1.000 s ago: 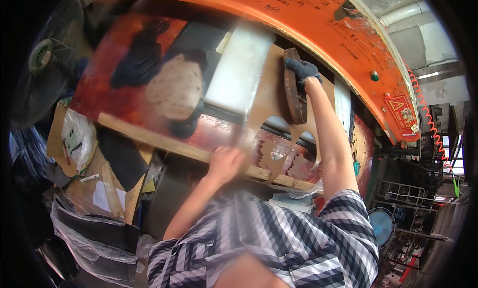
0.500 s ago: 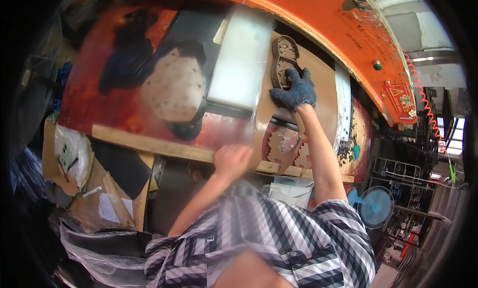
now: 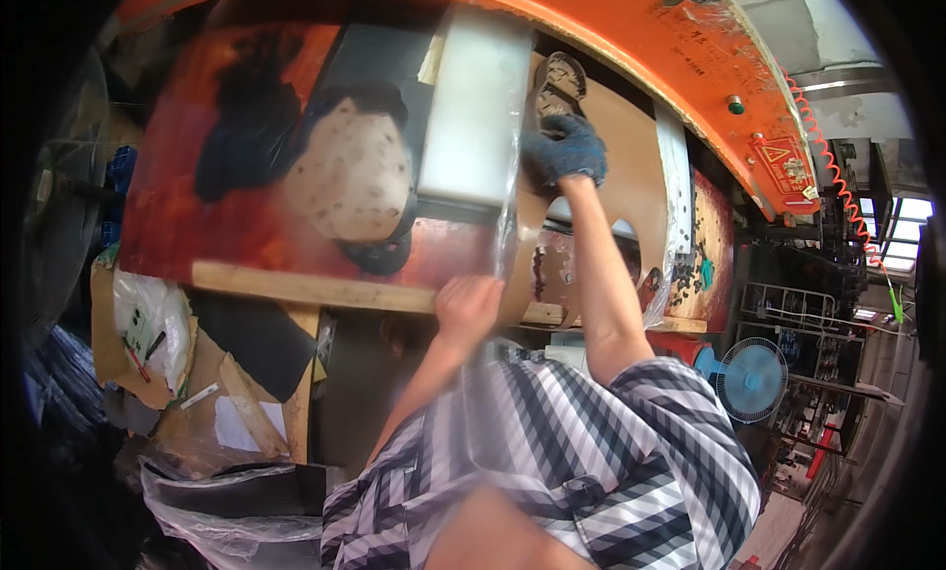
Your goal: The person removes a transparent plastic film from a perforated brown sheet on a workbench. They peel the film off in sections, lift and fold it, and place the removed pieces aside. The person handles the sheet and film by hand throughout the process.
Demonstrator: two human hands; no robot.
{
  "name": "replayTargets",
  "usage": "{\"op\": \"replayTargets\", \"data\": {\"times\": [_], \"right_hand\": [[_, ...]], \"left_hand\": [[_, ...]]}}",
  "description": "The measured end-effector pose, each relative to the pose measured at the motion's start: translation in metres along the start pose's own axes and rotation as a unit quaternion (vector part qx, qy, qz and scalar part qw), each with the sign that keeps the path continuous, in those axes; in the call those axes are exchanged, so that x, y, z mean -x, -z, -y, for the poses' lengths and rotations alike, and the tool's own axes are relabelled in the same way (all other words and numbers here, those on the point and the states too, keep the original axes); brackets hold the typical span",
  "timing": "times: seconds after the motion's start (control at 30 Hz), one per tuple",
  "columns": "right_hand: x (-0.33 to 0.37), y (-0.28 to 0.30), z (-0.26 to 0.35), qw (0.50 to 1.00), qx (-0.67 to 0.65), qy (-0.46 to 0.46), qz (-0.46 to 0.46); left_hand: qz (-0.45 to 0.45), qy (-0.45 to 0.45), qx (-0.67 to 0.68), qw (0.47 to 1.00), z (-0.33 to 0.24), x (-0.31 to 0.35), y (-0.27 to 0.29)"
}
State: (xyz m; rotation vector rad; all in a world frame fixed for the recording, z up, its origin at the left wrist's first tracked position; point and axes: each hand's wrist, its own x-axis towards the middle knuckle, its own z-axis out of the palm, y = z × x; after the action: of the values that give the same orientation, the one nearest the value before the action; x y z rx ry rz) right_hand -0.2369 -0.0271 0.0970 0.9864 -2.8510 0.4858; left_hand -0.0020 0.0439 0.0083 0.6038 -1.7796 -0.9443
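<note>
In my right hand (image 3: 569, 152), which wears a dark blue work glove, is the near end of a sole-shaped cutting die (image 3: 562, 82). The fingers curl over it and hide that end. The die lies on a brown sheet (image 3: 631, 141), whose near part has large cut-out openings. My bare left hand (image 3: 467, 309) is closed at the near wooden edge (image 3: 325, 286) of the table, beside the sheet's left border. Its fingertips are turned out of sight, so I cannot tell what they grip.
An orange machine beam (image 3: 680, 67) spans the far side. Left of the sheet lie a white block (image 3: 476, 117) and a blotched pale round pad (image 3: 355, 171) on the red table surface (image 3: 187, 205). Small dark scraps (image 3: 685, 289) and a blue fan (image 3: 751, 379) are at the right.
My right hand has closed further around the die's near end and shifted slightly left and away from me. My left hand stays at the table edge. The whole view has shifted a little.
</note>
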Motion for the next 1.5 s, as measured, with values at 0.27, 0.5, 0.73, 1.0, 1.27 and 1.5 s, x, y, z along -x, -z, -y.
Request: {"op": "replayTargets", "data": {"times": [0.27,0.5,0.73,1.0,1.27,1.5], "right_hand": [[-0.011,-0.005,-0.021,0.995,0.050,0.087,-0.016],[-0.028,-0.010,-0.015,0.996,0.063,0.060,-0.015],[-0.081,0.021,-0.057,0.955,-0.289,0.040,0.062],[-0.050,0.032,-0.136,0.878,-0.449,-0.165,-0.032],[-0.183,0.123,-0.208,0.714,-0.625,-0.251,-0.190],[-0.209,0.096,-0.216,0.742,-0.623,-0.133,-0.211]], "left_hand": [[0.029,0.011,-0.019,0.999,0.000,-0.005,-0.003],[0.037,-0.011,-0.025,0.999,0.007,-0.019,-0.009],[0.030,0.006,-0.072,0.997,0.023,-0.048,-0.035],[0.027,0.024,-0.114,0.993,0.052,-0.091,-0.073],[0.183,0.001,-0.258,0.949,0.062,-0.159,-0.084],[0.174,-0.071,-0.369,0.910,0.095,-0.186,-0.126]]}}
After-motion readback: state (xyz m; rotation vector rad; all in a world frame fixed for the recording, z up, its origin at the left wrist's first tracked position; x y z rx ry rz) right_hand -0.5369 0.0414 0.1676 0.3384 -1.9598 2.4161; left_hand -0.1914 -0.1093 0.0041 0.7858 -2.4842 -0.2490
